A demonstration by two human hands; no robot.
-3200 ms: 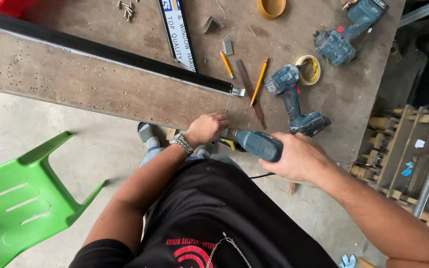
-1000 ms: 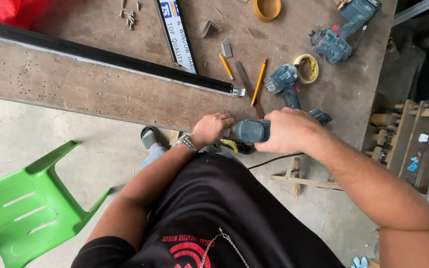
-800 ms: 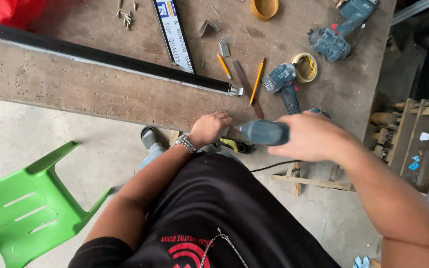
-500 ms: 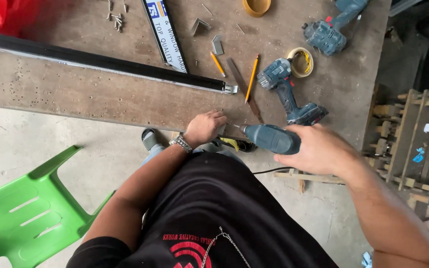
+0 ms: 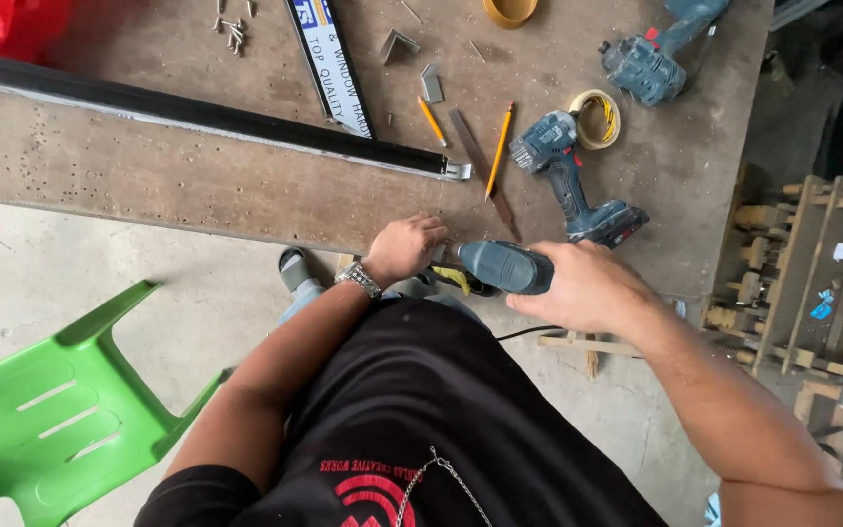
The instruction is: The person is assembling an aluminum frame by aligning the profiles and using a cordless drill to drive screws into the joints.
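Brown, worn board forms the workbench (image 5: 148,176), pitted with small holes and scratched. The right hand (image 5: 585,289) is wrapped round the grip of a blue-grey power drill (image 5: 504,266) held level at the bench's near edge, nose pointing toward the left hand (image 5: 404,248). Left hand curled, knuckles up, resting on the bench edge right at the drill's nose; whether it pinches anything there cannot be seen. Wristwatch (image 5: 357,280) on the left wrist.

Beyond the left hand: long black metal profile (image 5: 207,115) lying across the bench; two yellow pencils (image 5: 499,149); scattered screws (image 5: 231,24). Beyond the right hand: a second cordless drill (image 5: 573,176) lying on its side, a tape roll (image 5: 597,117), a third drill (image 5: 651,59) farther off.

Floor: grey concrete (image 5: 41,263). Green plastic chair (image 5: 51,420) well to the left-hand side. Wooden frames (image 5: 812,263) stacked past the right hand.
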